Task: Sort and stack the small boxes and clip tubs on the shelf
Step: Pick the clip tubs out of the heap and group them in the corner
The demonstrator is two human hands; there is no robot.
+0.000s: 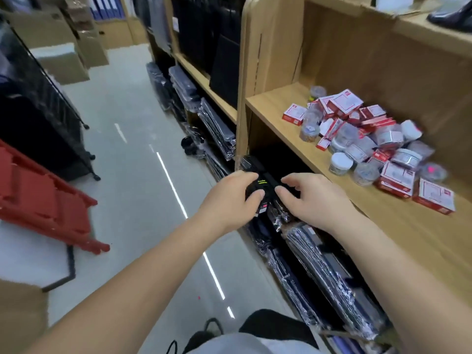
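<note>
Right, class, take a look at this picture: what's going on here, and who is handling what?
A person stands at a wooden shelf. Their left hand grips a small black object with yellow lettering, held below the shelf's edge. The right hand is right beside it with fingers curled; whether it holds the object is unclear. The red-and-white boxes and clip tubs lie in a jumbled heap on the shelf, unsorted and not yet stacked.
</note>
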